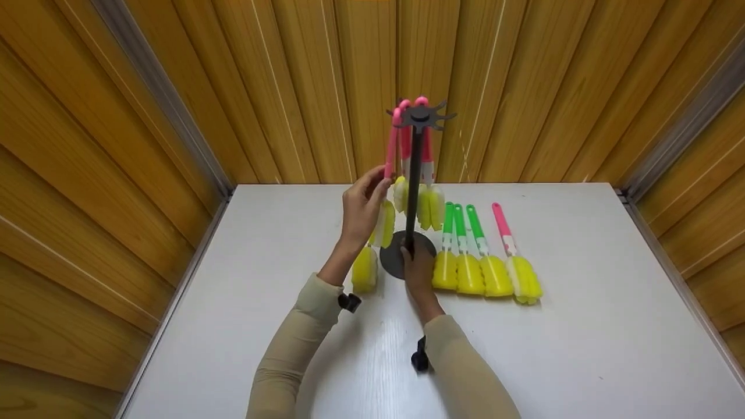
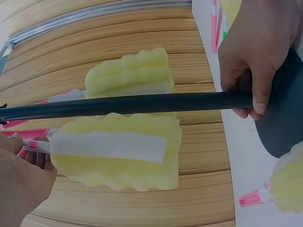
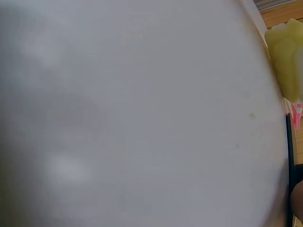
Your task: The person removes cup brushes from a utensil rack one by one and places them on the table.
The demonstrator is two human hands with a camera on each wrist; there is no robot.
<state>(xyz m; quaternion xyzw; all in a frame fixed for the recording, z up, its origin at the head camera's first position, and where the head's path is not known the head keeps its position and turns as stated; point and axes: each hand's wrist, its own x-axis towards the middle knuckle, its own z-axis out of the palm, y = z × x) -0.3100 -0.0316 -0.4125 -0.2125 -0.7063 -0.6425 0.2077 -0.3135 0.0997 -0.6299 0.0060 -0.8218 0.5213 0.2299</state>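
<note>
A black stand (image 1: 414, 186) with a ring of hooks on top stands on a round base (image 1: 391, 256). My right hand (image 1: 419, 270) grips its pole low down, just above the base. Fingers of my left hand (image 1: 361, 206) pinch the handle of a pink-handled sponge brush (image 1: 392, 148), whose curved end lies at a hook on the left. Its yellow and white sponge head (image 2: 113, 146) points down beside the pole. Other pink-handled brushes (image 1: 428, 145) hang from hooks behind the pole. In the right wrist view, only part of a finger (image 3: 298, 201) shows at the edge.
Right of the base lie several sponge brushes in a row, three with green handles (image 1: 474, 221) and one with a pink handle (image 1: 502, 221). Another brush's yellow sponge head (image 1: 364, 270) lies left of the base. Wood-patterned walls (image 1: 326, 87) surround the white table (image 1: 582, 349).
</note>
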